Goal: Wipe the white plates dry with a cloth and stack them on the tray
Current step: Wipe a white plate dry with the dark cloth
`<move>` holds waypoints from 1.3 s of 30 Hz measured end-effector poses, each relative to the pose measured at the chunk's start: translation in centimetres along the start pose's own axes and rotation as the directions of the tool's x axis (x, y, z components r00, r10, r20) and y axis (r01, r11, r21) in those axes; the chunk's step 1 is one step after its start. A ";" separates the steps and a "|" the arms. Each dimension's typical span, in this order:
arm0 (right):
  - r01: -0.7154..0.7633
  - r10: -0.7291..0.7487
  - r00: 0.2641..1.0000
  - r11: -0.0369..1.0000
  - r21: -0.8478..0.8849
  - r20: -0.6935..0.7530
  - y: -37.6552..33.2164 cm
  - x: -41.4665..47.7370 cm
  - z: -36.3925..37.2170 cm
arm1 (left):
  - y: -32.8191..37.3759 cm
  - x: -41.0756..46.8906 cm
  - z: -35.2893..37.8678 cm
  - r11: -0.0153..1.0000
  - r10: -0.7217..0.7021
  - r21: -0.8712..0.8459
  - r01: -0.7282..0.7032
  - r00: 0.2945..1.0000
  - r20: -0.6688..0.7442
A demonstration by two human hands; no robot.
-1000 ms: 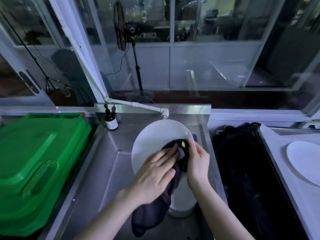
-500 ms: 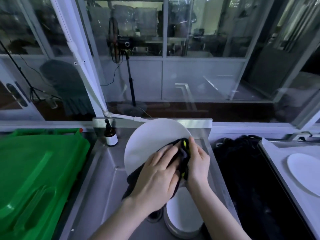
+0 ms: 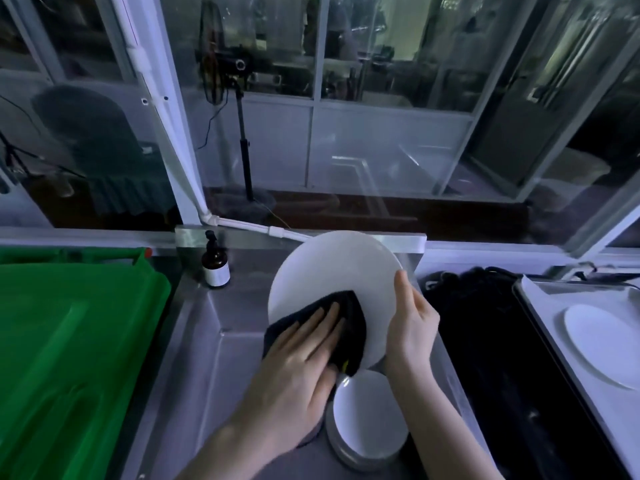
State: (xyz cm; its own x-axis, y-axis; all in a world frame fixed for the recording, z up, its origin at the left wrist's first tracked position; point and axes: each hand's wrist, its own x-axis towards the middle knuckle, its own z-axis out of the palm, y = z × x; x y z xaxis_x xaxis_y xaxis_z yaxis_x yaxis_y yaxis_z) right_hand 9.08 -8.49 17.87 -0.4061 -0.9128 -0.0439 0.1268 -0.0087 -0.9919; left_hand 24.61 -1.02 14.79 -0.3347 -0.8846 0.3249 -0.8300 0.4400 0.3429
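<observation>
Over the sink [image 3: 207, 341], the left grip [image 3: 301, 368], fingers flat and apart, presses the cloth [image 3: 349, 317] on the tilted plate [image 3: 332, 268], whose right rim the right grip [image 3: 412, 327] clamps, above a stack [image 3: 370, 417] of plates, while another plate [image 3: 602, 344] lies on the tray [image 3: 540, 306] at right.

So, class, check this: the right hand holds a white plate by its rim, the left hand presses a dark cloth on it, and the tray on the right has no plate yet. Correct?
One slip: the head view shows the tray already bears one white plate. The rest holds: right hand on the held plate at its rim, left hand pressing the dark cloth on it.
</observation>
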 end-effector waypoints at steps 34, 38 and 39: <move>-0.082 0.069 0.994 0.986 0.146 0.088 -2.7 2.7 -5.5 | 2.2 9.1 -0.6 0.964 -0.214 0.139 0.226 0.972 -0.092; -0.036 0.030 0.998 0.988 0.151 0.047 -3.2 3.5 -5.7 | 6.3 5.9 0.7 0.989 -0.130 0.050 0.137 0.983 -0.132; -0.042 0.036 0.998 0.988 0.152 0.042 -3.0 3.4 -5.6 | 7.3 5.4 1.4 0.994 -0.095 0.036 0.100 0.987 -0.127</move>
State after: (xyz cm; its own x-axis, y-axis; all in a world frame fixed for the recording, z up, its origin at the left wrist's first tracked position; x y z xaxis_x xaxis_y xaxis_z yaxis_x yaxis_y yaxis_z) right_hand 2.20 -9.29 20.00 -0.3624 -0.9290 -0.0744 0.2797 -0.0323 -0.9595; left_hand 16.11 -2.75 17.84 -0.1952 -0.8956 0.3998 -0.8750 0.3432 0.3415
